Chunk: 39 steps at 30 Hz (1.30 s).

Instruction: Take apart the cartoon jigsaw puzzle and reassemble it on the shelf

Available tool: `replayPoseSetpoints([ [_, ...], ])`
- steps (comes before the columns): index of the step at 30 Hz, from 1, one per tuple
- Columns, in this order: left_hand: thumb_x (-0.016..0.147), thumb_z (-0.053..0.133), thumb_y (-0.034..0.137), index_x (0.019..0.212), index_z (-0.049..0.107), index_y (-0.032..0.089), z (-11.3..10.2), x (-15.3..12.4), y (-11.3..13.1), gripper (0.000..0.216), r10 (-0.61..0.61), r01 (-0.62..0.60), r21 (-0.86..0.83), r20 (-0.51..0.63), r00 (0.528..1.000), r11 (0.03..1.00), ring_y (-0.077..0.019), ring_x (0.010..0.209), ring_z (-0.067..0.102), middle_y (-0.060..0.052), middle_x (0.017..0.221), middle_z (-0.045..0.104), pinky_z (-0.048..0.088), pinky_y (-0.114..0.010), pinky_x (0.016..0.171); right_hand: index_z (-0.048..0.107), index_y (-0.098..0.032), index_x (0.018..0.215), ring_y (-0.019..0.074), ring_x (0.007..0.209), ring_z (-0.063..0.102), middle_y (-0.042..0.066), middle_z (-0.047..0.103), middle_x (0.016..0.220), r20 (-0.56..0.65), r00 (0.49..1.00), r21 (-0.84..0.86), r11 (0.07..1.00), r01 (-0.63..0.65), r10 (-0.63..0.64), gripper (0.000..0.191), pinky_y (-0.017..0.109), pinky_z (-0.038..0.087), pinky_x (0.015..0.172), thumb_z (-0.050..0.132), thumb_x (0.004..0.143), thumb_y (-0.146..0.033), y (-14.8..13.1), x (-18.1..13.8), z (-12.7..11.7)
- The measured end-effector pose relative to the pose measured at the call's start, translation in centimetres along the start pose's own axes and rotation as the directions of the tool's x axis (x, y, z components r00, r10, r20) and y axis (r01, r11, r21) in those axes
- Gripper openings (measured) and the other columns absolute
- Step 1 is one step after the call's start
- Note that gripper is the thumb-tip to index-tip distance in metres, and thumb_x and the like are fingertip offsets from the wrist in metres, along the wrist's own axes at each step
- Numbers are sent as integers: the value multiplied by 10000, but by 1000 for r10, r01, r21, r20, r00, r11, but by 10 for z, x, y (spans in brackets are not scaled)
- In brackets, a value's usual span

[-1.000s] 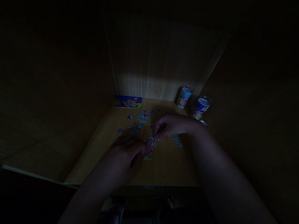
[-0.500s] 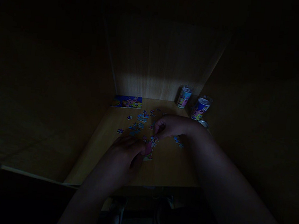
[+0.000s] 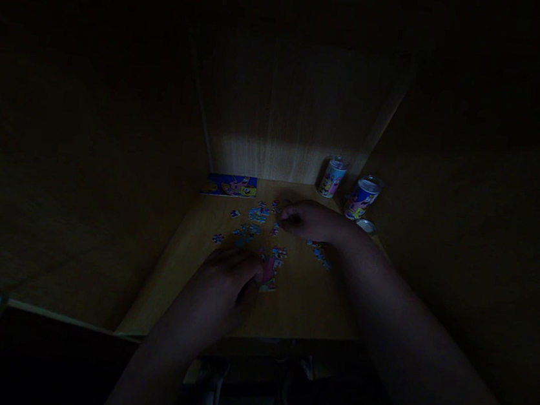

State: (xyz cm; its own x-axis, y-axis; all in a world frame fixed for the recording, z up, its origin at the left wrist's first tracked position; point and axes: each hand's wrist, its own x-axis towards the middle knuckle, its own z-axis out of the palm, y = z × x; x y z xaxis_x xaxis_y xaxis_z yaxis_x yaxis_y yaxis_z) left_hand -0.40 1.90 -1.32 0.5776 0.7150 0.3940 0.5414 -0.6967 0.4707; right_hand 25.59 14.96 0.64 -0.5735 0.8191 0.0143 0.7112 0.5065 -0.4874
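Observation:
In dim light, several small jigsaw pieces (image 3: pixel 255 215) lie scattered on a wooden desk (image 3: pixel 307 304). A joined cluster of pieces (image 3: pixel 271 269), pink and blue, sits near the middle. My left hand (image 3: pixel 226 282) rests curled on the desk with its fingertips pressed against the left edge of that cluster. My right hand (image 3: pixel 307 220) reaches farther back, fingers pinched together among the loose pieces; what they hold is too dark to make out.
A blue picture card (image 3: pixel 230 185) lies at the back left of the desk. Two small printed tins (image 3: pixel 333 176) (image 3: pixel 363 197) stand at the back right, a round lid (image 3: pixel 366 226) beside them. Wooden panels wall the desk in behind and on both sides.
My right hand has moved away from the joined cluster, back and slightly right toward the loose pieces. My left hand has stayed on the cluster.

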Motion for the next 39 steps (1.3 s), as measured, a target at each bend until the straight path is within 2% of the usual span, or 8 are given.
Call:
replayPoseSetpoints([
  [5, 1028, 570, 77, 949, 602, 238, -1, 0, 1, 182, -9, 9, -13, 7, 1000, 1000, -232, 954, 640, 4, 970, 714, 476, -435, 918, 826, -216, 1124, 179, 965, 747, 25, 834, 1106, -26, 999, 44, 998, 43, -42, 276, 293, 527, 893, 622, 950, -144, -3, 4, 4],
  [10, 1030, 584, 78, 934, 592, 234, -1, 1, 1, 183, -15, 15, 5, 13, 1000, 1000, -233, 966, 644, 5, 985, 717, 476, -440, 934, 815, -212, 1229, 202, 1067, 748, 80, 816, 1213, -241, 968, -63, 996, 57, -71, 329, 333, 547, 991, 633, 977, -102, 0, 9, 8],
  [12, 1040, 574, 86, 931, 590, 234, -1, 0, 1, 185, -12, 12, 10, 14, 1000, 1000, -234, 953, 640, 3, 967, 709, 477, -440, 929, 819, -205, 1233, 221, 1131, 731, 111, 802, 1247, -273, 956, -140, 988, 70, -107, 335, 364, 534, 1045, 643, 974, -85, 4, 11, 9],
  [16, 1051, 570, 97, 949, 595, 240, 0, -1, -1, 178, -22, 22, 2, 18, 1000, 1000, -230, 956, 641, 4, 978, 712, 483, -433, 918, 840, -188, 1144, 223, 1133, 727, 111, 815, 1194, -240, 960, -189, 977, 100, -145, 287, 358, 524, 1037, 648, 966, -67, 9, 12, 8],
  [21, 1037, 577, 81, 944, 604, 236, -1, 0, 0, 183, -16, 16, -2, 11, 1000, 1000, -234, 976, 652, -9, 1018, 726, 498, -438, 918, 828, -170, 991, 207, 982, 738, 86, 821, 1042, -213, 977, -187, 982, -12, -28, 162, 298, 508, 895, 697, 928, -98, 8, 7, 2],
  [28, 1020, 576, 56, 958, 617, 236, -2, 1, 2, 195, -12, 12, 7, 11, 1000, 1000, -233, 968, 658, -2, 1005, 732, 499, -447, 913, 787, -170, 1129, 184, 965, 729, 73, 815, 1103, -190, 981, -107, 992, -61, 39, 217, 269, 490, 869, 668, 958, -110, 2, 8, 2],
  [33, 1022, 589, 52, 975, 620, 244, -2, 0, 3, 200, -9, 9, 2, 2, 1000, 1000, -224, 972, 657, 9, 1013, 734, 491, -430, 917, 737, -163, 1326, 204, 1068, 736, 115, 797, 1234, -162, 982, -131, 985, -115, 93, 356, 272, 488, 930, 631, 991, -106, -2, 7, 0],
  [39, 1032, 572, 63, 968, 603, 239, 0, 0, 0, 190, 0, 0, 18, 27, 1000, 1000, -234, 970, 642, -1, 991, 714, 485, -445, 925, 761, -163, 1193, 201, 999, 730, 102, 804, 1166, -122, 989, -135, 986, -97, 80, 265, 276, 483, 881, 607, 988, -94, -2, 4, 1],
])
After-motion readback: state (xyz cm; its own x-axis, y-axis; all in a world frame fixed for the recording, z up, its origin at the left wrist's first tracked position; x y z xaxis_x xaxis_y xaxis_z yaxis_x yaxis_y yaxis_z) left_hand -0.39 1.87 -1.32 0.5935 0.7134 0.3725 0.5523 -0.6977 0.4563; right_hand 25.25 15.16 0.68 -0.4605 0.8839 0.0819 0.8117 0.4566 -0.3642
